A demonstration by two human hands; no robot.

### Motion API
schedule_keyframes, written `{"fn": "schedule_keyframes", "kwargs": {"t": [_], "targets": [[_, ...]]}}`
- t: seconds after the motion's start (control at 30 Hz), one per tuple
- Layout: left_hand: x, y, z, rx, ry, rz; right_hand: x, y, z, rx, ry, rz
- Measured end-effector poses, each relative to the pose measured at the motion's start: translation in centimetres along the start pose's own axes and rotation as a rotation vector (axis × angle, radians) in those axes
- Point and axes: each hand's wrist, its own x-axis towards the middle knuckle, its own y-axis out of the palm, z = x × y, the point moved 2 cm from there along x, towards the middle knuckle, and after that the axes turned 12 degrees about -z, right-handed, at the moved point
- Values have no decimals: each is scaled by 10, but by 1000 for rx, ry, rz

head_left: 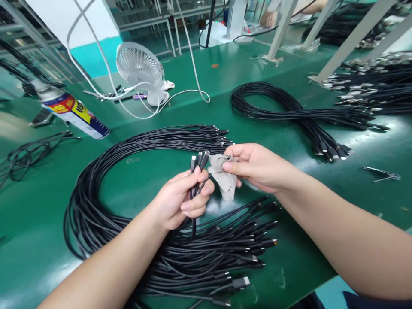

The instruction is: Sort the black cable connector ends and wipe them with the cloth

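Several black USB cables (200, 162) are gripped near their plugs by my left hand (180, 199), with the metal tips pointing up. My right hand (254, 167) pinches a crumpled grey cloth (225, 182) right beside those plugs; whether the cloth touches them I cannot tell. Under and around my left hand lies a large curved bundle of black cables (86, 193), its plug ends spread toward the right. The lower part of the held cables runs down into that bundle.
A second looped cable bundle (267, 101) lies behind my right hand, and a heap of cables (380, 81) fills the far right. A spray can (75, 111) and a white fan (141, 68) stand at the left. Metal tweezers (381, 174) rest at the right. Another person's hand (269, 18) shows at the back.
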Motion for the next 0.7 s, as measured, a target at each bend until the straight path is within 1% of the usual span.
{"fn": "schedule_keyframes", "kwargs": {"t": [0.13, 0.27, 0.4, 0.5, 0.63, 0.7], "targets": [[0, 1, 0, -1, 6, 15, 1, -4, 3, 20, 39, 18], [1, 2, 1, 27, 31, 6, 1, -9, 3, 36, 38, -27], [2, 4, 3, 87, 118, -58, 0, -10, 3, 4, -63, -79], [2, 5, 4, 176, 195, -116, -1, -9, 5, -63, -152, -124], [3, 5, 7, 266, 251, -234, -2, -9, 7, -184, -230, -134], [5, 4, 8, 278, 272, -254, -2, -9, 6, -242, -271, -142]]}}
